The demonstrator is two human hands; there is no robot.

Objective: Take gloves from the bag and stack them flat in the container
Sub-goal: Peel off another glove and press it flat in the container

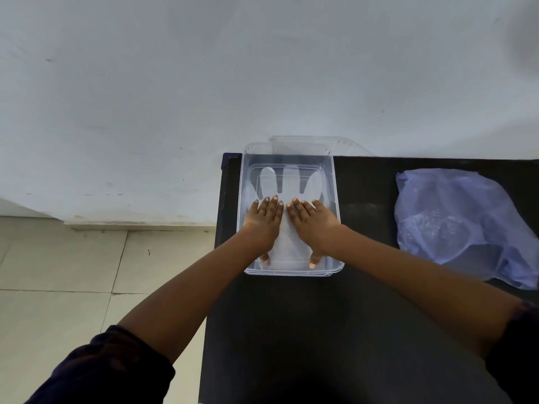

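My left hand (262,223) and right hand (313,225) press flat, fingers straight, on a clear glove (288,185) – perhaps several stacked – inside the container (335,199); bag (455,220) well right.

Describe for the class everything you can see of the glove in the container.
The glove is thin, clear, whitish plastic, slightly crinkled. It lies flat on the bottom of the clear container, its fingers spread and pointing away from the person toward the wall, its cuff at the near end. Three fingers show plainly; the rest is partly covered. The left hand and right hand press flat on its palm, fingers straight. Whether more gloves lie beneath it cannot be told.
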